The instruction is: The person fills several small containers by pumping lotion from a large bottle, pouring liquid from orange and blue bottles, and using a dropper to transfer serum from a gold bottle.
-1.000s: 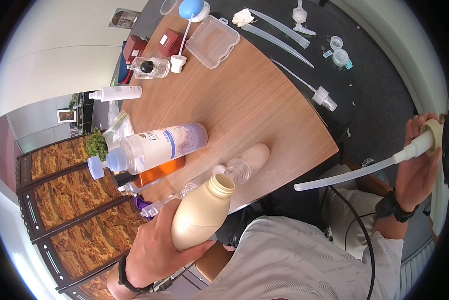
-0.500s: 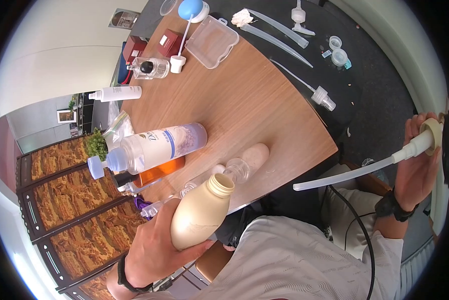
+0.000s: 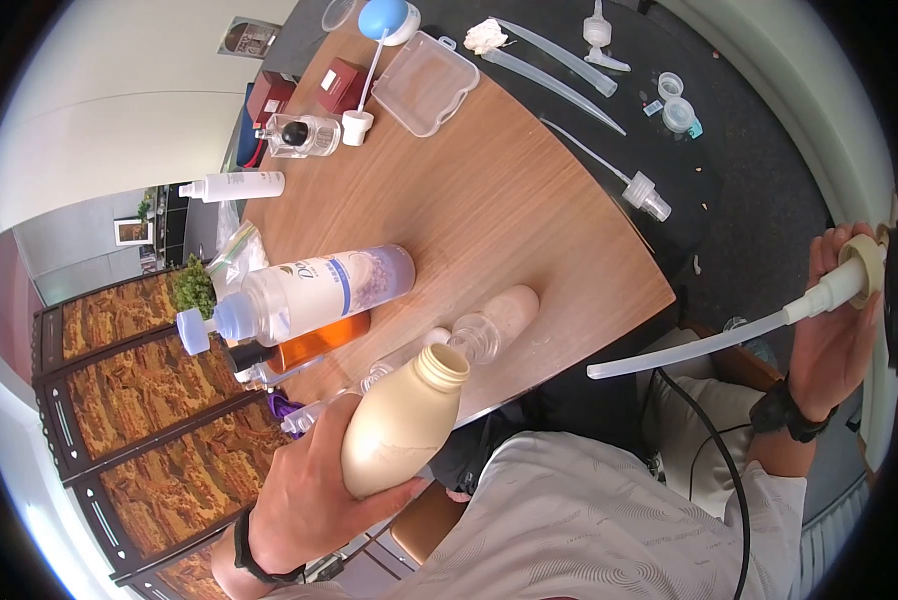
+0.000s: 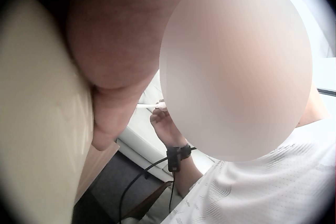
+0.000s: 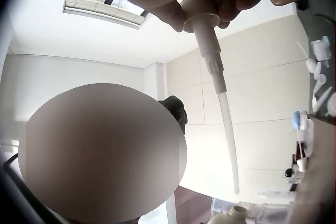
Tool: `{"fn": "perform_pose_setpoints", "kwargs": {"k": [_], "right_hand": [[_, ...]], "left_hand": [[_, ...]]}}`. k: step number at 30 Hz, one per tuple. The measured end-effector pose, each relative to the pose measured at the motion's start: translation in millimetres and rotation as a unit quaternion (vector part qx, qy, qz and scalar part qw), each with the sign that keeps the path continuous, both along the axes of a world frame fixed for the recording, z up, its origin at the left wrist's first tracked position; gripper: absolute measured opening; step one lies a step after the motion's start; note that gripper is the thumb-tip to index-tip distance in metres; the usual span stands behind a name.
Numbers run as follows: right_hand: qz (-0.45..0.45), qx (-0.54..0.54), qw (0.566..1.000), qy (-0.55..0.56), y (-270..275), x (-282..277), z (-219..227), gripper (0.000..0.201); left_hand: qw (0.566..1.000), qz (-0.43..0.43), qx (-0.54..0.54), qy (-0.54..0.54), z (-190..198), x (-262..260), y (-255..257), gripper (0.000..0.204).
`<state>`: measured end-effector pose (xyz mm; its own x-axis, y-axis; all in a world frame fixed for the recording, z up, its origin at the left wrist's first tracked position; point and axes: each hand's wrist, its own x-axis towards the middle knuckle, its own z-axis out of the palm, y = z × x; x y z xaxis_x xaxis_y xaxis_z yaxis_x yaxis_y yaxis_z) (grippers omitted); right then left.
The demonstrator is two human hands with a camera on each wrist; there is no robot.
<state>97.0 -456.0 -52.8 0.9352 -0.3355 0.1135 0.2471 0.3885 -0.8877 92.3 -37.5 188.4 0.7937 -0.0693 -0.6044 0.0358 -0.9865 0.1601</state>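
Observation:
In the head view my left hand (image 3: 304, 490) grips a cream-coloured bottle (image 3: 404, 425) round its body. The bottle tilts, its threaded mouth uncapped and pointing up and to the right. At the far right my right hand (image 3: 831, 325) holds a pump head (image 3: 831, 292) by its cream collar, raised well away from the bottle. From it a translucent dip tube (image 3: 689, 355) slants down toward the left. The right wrist view shows the fingers around the collar of the pump (image 5: 206, 40), with the tube hanging straight below. Part of the pump's top is hidden by the hand.
On the wooden table (image 3: 499, 190) stand a large Dove bottle (image 3: 319, 290), an amber bottle (image 3: 324, 340), a pinkish bottle (image 3: 514, 310) and a white spray bottle (image 3: 239, 186). A clear plastic box (image 3: 426, 85) lies farther back. Loose tubes (image 3: 559, 90) and a spray nozzle (image 3: 649, 197) lie on a dark surface.

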Motion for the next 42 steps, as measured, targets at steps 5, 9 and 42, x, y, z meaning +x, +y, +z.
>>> {"fn": "perform_pose_setpoints", "kwargs": {"k": [5,9,42], "right_hand": [[-0.002,0.0,1.0,-0.001,1.3,0.7,0.9,0.069],[0.008,-0.008,1.0,-0.002,-2.7,-0.7,-1.1,0.069],[-0.018,0.056,0.998,-0.021,11.9,5.4,8.5,0.067]], "left_hand": [[1.0,0.002,-0.001,0.001,-0.4,-0.2,-0.1,0.076],[1.0,0.002,0.007,0.002,0.7,0.3,-2.3,0.078],[0.999,0.0,-0.004,-0.048,-11.9,-14.7,7.5,0.082]]}}
